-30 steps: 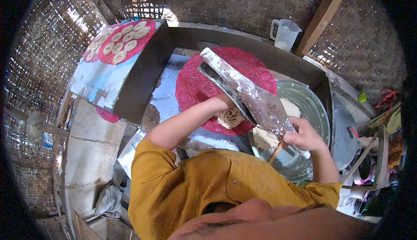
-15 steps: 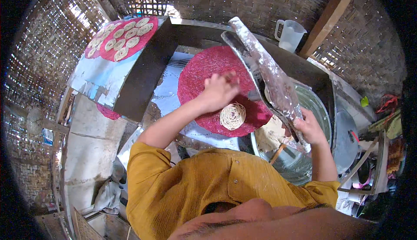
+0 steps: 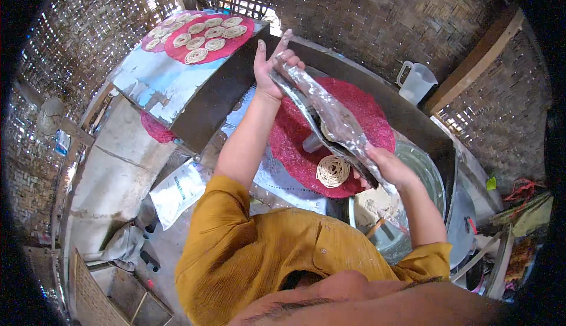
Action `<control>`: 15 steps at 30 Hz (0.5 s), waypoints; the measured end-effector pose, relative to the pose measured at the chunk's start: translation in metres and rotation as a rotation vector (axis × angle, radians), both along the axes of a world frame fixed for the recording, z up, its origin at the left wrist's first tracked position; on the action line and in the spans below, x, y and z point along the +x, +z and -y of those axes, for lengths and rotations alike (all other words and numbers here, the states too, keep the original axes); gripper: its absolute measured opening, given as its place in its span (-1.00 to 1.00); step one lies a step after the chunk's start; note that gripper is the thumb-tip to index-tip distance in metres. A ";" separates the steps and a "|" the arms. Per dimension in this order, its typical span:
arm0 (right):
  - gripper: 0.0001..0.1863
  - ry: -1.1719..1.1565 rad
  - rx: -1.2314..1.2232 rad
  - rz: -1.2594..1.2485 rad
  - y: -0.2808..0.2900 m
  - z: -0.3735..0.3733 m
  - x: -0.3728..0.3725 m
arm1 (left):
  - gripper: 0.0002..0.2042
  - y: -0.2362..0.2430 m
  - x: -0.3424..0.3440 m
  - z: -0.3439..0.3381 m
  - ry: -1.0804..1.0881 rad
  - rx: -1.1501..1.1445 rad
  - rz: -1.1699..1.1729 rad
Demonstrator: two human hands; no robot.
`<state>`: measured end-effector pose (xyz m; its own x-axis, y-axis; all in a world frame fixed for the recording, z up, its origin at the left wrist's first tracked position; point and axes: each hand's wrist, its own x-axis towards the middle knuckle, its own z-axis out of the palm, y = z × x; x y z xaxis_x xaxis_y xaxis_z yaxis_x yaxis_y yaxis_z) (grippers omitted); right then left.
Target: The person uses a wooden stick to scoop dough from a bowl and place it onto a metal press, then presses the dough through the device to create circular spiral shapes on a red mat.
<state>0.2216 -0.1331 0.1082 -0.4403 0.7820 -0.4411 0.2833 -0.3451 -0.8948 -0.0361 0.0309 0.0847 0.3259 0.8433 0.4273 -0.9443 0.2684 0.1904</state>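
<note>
My right hand is closed around the near end of a long wooden hand press, made of two flour-dusted lever arms with a short grey tube sticking out beneath. At the press's far end is my left hand, its thumb and forefinger stretched apart and its other fingers bent against the tip. Below the press lies a round red mesh mat, partly hidden by it. One coil of pale noodle-like dough strands rests near the mat's front edge.
A large basin with pale dough and a wooden stick stands at the right. Behind it is a clear plastic jug. At the far left, a box-like stand carries red mats with several coils. A white sack lies lower left.
My left hand has gone from over the mat up to the press's far end. The press has swung left over the mat, still in my right hand. The whole view has shifted a little.
</note>
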 end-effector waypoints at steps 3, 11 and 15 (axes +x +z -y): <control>-0.53 0.023 -0.022 0.133 0.007 -0.005 -0.016 | -0.50 -0.012 -0.013 -0.007 -0.005 0.007 0.025; -0.61 0.040 0.256 0.255 0.014 0.000 0.005 | -0.76 0.011 -0.011 0.017 0.056 -0.016 0.028; -0.57 0.020 0.299 0.247 0.038 0.002 -0.019 | -0.77 0.034 -0.034 0.017 0.004 0.085 0.068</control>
<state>0.2028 -0.1353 0.1461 -0.3657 0.8845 -0.2898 0.5068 -0.0719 -0.8590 -0.0697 0.0141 0.1188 0.2902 0.8043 0.5185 -0.9569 0.2499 0.1479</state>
